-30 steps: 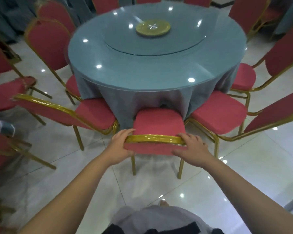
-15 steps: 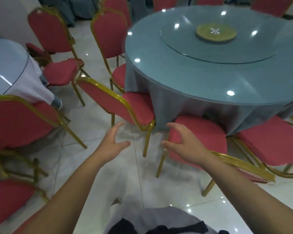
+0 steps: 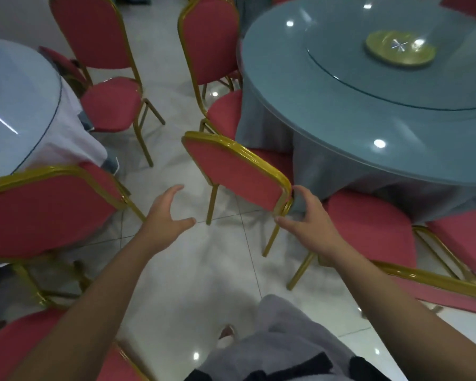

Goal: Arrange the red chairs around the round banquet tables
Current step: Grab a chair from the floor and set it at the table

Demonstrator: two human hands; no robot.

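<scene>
Both bare arms reach forward and down over the tiled floor (image 3: 193, 273) as we stand behind a red chair (image 3: 234, 171) at the round table (image 3: 368, 127). Our left hand (image 3: 166, 213) hovers clear of the chair's back, just off its left side, fingers straight and spread from the thumb, holding nothing. Our right hand (image 3: 311, 221) is at the right corner of the back, the fingers and thumb held wide apart in a curve; the gold frame's corner sits in the gap between them, with a fingertip right at the tubing and the thumb lower down beside the frame, and no closed grip shows. The chair stands aslant, its seat tucked under the grey-blue cloth that drapes the table. On the table lies a glass turntable (image 3: 368, 86) with a gold dish (image 3: 400, 50) at its middle. A second chair (image 3: 209, 45) stands farther along the same table, its seat against the cloth, and a third chair (image 3: 368, 229) is pushed in to the right of our hand. To the left, a pale-clothed table (image 3: 17, 105) has a chair (image 3: 94, 37) near its far side and another chair (image 3: 44, 213) close to us.
</scene>
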